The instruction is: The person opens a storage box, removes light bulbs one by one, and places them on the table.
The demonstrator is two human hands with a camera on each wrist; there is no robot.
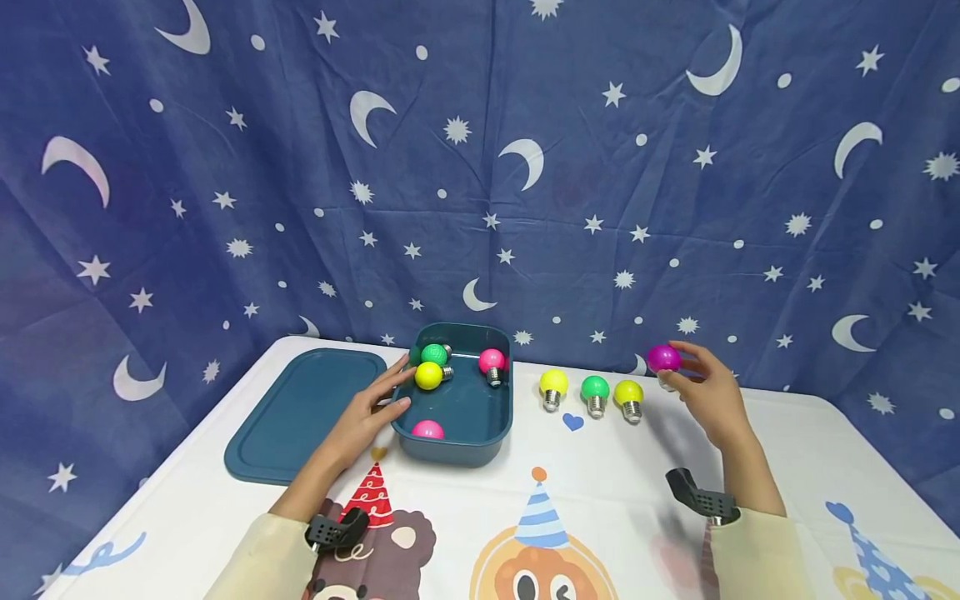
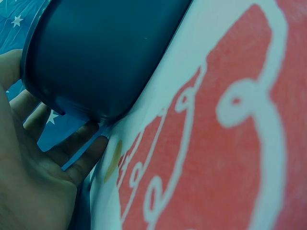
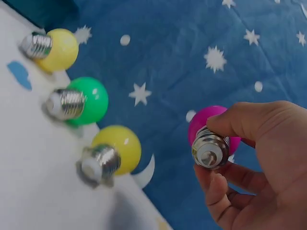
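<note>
My right hand (image 1: pixel 708 400) pinches a purple light bulb (image 1: pixel 663 359) between thumb and fingers, raised above the back right of the table. Its silver screw base (image 3: pixel 210 149) faces the right wrist camera. My left hand (image 1: pixel 367 417) rests against the left side of a dark teal bin (image 1: pixel 450 451), fingers spread along its rim and outer wall. Inside the bin lie a green bulb (image 1: pixel 433 356), a yellow bulb (image 1: pixel 428 376) and two pink bulbs, one by the right wall (image 1: pixel 491 361) and one partly hidden behind the front wall (image 1: pixel 427 430).
On the table between bin and right hand, a yellow bulb (image 1: pixel 553 382), a green bulb (image 1: pixel 595 387) and another yellow bulb (image 1: pixel 628 392) lie in a row. A flat teal lid (image 1: pixel 300 417) lies left of the bin. A starry blue curtain (image 1: pixel 562 208) hangs behind the table.
</note>
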